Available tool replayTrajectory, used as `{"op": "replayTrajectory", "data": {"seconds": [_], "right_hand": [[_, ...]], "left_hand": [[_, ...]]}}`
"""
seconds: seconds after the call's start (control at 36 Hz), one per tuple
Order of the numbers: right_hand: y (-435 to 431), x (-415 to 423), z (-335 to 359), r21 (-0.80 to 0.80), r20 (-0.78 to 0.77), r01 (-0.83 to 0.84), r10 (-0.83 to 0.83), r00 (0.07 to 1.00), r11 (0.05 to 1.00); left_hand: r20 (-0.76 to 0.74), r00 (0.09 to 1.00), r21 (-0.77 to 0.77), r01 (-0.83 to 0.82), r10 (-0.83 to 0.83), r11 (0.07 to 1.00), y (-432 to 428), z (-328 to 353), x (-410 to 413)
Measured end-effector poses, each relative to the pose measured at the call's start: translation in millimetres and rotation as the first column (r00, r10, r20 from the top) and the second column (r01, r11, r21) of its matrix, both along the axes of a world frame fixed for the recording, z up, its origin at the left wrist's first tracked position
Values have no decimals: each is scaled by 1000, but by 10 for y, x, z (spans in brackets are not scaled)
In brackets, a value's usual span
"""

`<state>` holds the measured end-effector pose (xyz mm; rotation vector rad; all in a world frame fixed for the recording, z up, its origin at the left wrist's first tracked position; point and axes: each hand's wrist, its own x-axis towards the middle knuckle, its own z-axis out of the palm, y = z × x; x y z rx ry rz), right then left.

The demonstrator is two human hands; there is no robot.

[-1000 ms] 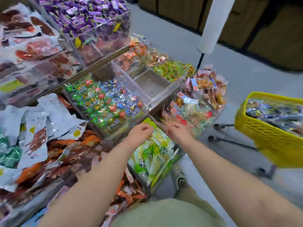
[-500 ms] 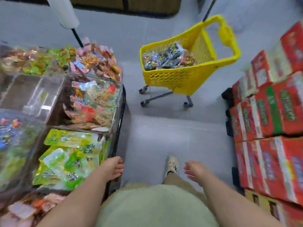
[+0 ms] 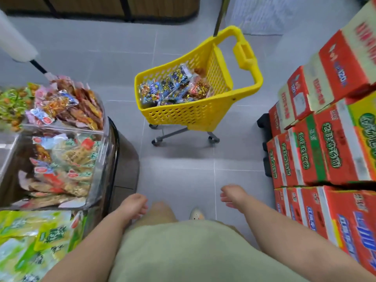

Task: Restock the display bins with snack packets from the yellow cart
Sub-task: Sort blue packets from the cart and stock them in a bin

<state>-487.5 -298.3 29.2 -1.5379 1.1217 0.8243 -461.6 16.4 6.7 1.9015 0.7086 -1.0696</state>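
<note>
Left hand (image 3: 133, 206) and right hand (image 3: 232, 195) have dropped back from the display bins (image 3: 100, 165), each grip released and empty. The yellow cart (image 3: 195, 117) of snack packets (image 3: 175, 86) stands ahead, untouched.

yellow cart (image 3: 195, 117): perforated plastic | snack packets (image 3: 173, 88): glossy film (crinkled) | display bins (image 3: 101, 159): clear plastic | boxes (image 3: 317, 159): printed cardboard

Packets (image 3: 175, 86) in cart (image 3: 189, 117) ahead; bins (image 3: 101, 157) left, seemingly stacked cartons (image 3: 325, 155) right

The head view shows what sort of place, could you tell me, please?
Most likely a snack shop aisle: clear bins of packets, a yellow cart holding more, and stacked red cartons.
</note>
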Motion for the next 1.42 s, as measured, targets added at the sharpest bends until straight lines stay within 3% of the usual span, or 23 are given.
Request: {"op": "replayTrajectory", "data": {"seconds": [0.14,0.31,0.5,0.64,0.86,0.94,1.11,1.28,1.42], "right_hand": [[1,356,-141,30,-50,-52,54,997,998],[43,838,-368,45,-127,-1,6,992,999],[149,1843,-223,5,-77,30,-29,997,1000],[257,2584,-108,-13,0,2,-2,1000,1000],[347,3733,91,100,81,-48,40,996,994],[300,4146,17,134,83,-60,49,995,989],[189,4724,-188,188,-30,-54,61,998,981],[178,5014,-488,192,-92,-69,88,992,979],[250,5126,-757,131,-144,-39,58,988,991]], "left_hand": [[-69,998,44,-9,12,999,19,-113,409],[-75,994,42,82,-79,996,28,-262,1328],[-1,988,29,155,-155,987,22,-34,2554],[-45,982,60,183,-181,981,53,37,3127],[-132,991,43,26,-21,999,-71,-5,3446],[-159,986,37,65,-58,997,-164,-70,3556],[-135,984,75,-104,114,992,-364,-134,3896],[-63,993,88,-94,100,992,-641,-169,4131],[-126,981,20,-144,146,989,-911,-192,4141]]}}
